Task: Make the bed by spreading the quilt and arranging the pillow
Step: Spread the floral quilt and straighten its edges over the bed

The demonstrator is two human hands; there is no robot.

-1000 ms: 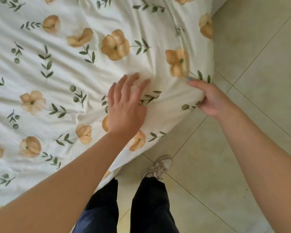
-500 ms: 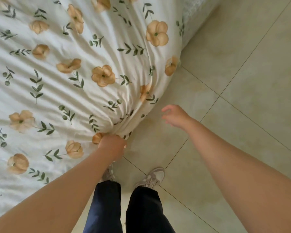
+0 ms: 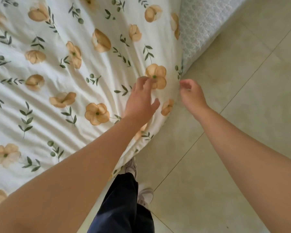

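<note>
A white quilt [image 3: 71, 78] printed with tan flowers and green sprigs covers the bed and fills the left and upper part of the head view. Its corner hangs over the bed's corner toward the floor. My left hand [image 3: 141, 101] hovers over that corner with its fingers spread, holding nothing. My right hand [image 3: 191, 96] is just right of the corner's edge, fingers loosely curled, fingertips near the fabric and nothing in its grasp. No pillow is in view.
A pale blue patterned mattress side [image 3: 202, 26] shows at the upper right beside the quilt. Beige floor tiles [image 3: 242, 101] spread to the right. My dark trousers [image 3: 124, 204] and light shoes [image 3: 146, 197] stand close to the bed's corner.
My left hand has let go of the bunched quilt corner and opened above it. My right hand has risen toward the quilt's edge. The view has shifted, showing the mattress side.
</note>
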